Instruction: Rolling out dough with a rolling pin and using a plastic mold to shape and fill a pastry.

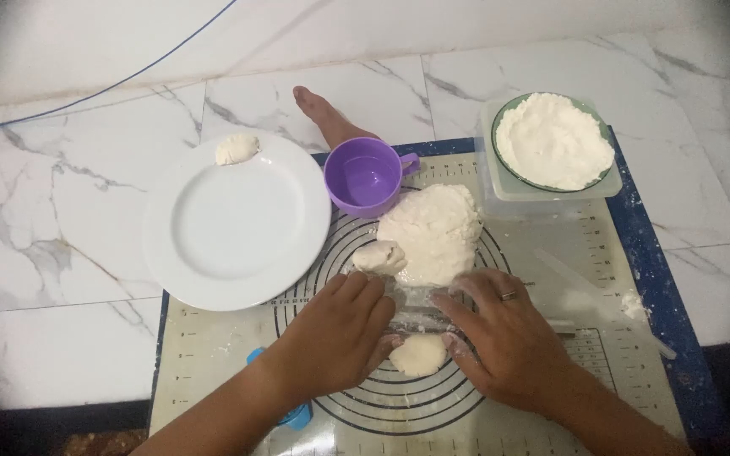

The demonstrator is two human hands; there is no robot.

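Observation:
My left hand (340,333) and my right hand (500,338) lie side by side, palms down, on a clear rolling pin (416,311) that crosses the silicone baking mat (213,355). Just below the fingers sits a small flat round of dough (418,355), partly under the pin. A ring shows on my right hand. Beyond the pin lies a large lump of white dough (433,232) with a smaller piece (379,256) against its left side.
A white plate (238,228) with one dough ball (236,149) overlaps the mat's left edge. A purple cup (367,176) stands behind the dough. A green-rimmed bowl of flour (555,139) rests on a clear box. A bare foot (324,114), a blue tool (297,414), marble floor.

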